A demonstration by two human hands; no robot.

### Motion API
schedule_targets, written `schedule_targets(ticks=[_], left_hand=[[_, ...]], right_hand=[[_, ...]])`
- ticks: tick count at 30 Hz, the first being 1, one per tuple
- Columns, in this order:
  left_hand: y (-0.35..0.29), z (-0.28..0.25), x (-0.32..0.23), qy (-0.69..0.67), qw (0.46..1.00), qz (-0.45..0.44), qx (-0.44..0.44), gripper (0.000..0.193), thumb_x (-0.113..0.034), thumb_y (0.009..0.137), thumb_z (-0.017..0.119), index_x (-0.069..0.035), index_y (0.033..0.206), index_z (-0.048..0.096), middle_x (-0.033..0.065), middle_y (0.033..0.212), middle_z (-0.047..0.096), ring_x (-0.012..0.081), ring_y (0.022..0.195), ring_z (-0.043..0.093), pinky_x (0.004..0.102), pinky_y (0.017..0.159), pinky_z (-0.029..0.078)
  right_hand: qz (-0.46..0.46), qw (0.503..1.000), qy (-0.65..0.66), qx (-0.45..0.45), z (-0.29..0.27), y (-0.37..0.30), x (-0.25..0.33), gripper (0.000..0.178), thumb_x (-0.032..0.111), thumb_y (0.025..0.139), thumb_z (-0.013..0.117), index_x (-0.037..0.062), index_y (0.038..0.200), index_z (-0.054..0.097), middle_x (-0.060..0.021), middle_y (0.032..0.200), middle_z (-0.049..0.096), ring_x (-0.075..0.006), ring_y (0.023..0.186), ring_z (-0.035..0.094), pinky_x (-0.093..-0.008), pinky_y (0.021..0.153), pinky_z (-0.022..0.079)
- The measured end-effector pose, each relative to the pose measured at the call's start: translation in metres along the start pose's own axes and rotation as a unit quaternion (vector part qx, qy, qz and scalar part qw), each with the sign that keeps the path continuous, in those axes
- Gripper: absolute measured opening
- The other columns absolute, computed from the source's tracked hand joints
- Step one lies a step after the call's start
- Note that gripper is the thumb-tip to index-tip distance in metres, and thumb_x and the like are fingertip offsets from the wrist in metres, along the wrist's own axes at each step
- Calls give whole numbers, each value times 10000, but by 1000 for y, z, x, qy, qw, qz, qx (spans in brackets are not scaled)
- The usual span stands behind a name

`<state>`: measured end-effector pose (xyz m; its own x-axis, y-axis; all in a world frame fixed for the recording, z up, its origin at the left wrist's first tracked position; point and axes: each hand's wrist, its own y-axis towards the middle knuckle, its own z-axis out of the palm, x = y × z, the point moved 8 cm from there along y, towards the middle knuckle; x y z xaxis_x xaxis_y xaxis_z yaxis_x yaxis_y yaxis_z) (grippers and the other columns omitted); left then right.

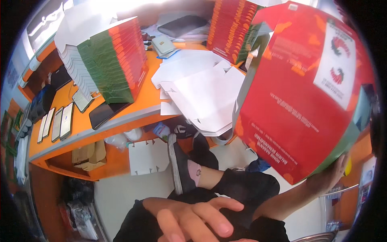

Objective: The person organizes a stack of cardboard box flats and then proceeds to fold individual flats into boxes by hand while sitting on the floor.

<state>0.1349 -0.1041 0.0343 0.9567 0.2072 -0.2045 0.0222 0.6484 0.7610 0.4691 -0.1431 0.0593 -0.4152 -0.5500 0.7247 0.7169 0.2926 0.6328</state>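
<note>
At the right, my right hand point(333, 174) grips the lower edge of a large red cardboard box point(282, 101). The box is held up off the desk and tilted, with green sides, orange leaf shapes and a white panel. Most of my right fingers are hidden behind it. Low in the middle, over my lap, my left hand point(197, 220) has its fingers apart and holds nothing. Beyond it, flat white cardboard sheets point(205, 94) lie piled on the orange desk point(141, 111), partly over its front edge.
Nested stacks of red and green cartons point(113, 64) and red cartons point(229, 30) stand on the desk. Several phones point(62, 121) line its left end; a dark tablet point(105, 115) lies near the front edge. Below are a white cardboard piece point(148, 157) and a shoe point(179, 165).
</note>
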Motion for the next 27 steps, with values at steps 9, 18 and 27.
schedule_targets(ticks=[9, 18, 27], left_hand=[[-6, 22, 15, -74, 990, 103, 61, 286, -248, 957, 376, -162, 1230, 383, 93, 1019, 634, 281, 1188, 425, 624, 969, 195], [-7, 42, 10, -16, 990, 27, 134, 306, -277, 961, 361, -165, 1246, 362, 95, 945, 654, 266, 1145, 461, 603, 975, 200], [-4, 78, 27, -16, 986, -90, 136, 307, -304, 926, 436, -129, 1170, 371, 132, 970, 616, 282, 1106, 487, 610, 978, 210]], right_hand=[[-27, 994, 82, -63, -56, -26, 4, 364, 189, 949, 373, -73, 1193, 440, -147, 1206, 464, -204, 1078, 502, -321, 926, 401], [-38, 995, 91, -5, -76, -35, 14, 363, 186, 926, 418, -35, 1214, 437, -146, 1176, 519, -220, 1054, 531, -352, 913, 411], [-89, 995, 33, -16, -98, -43, 47, 376, 162, 932, 376, -47, 1242, 404, -174, 1200, 502, -242, 1075, 532, -369, 919, 425]])
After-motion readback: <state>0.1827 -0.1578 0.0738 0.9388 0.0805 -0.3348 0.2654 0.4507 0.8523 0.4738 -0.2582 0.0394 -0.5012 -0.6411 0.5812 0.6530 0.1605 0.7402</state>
